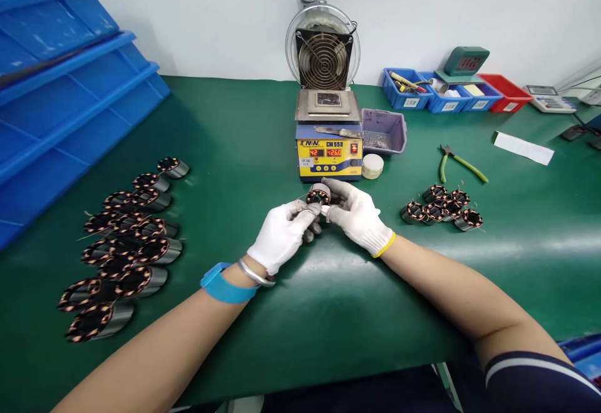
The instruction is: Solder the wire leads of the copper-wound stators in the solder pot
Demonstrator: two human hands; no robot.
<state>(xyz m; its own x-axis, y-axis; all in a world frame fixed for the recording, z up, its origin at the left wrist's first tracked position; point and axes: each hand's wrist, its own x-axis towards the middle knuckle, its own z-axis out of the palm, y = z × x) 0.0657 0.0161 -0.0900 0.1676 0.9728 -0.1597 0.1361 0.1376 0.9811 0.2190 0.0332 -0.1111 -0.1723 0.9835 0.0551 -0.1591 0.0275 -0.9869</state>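
The left hand (285, 231) and right hand (359, 213) are both gripping the stator (319, 188), just before the machine (328, 159); supporting it steadily is probably sparing its windings (312, 198) from strain.

Surface (263, 125): CM 558 unit (328, 153) rear centre, fan (325, 57) behind, tub (392, 141) just right. Wound core (319, 190) before unit, between left hand (283, 233) and right hand (355, 214). Larger core group (159, 251) left, stacked bins (70, 116) behind it; smaller group (434, 213) right, pliers (469, 167) behind that. Trays (449, 106) in a row rear right, clock (466, 61) atop.
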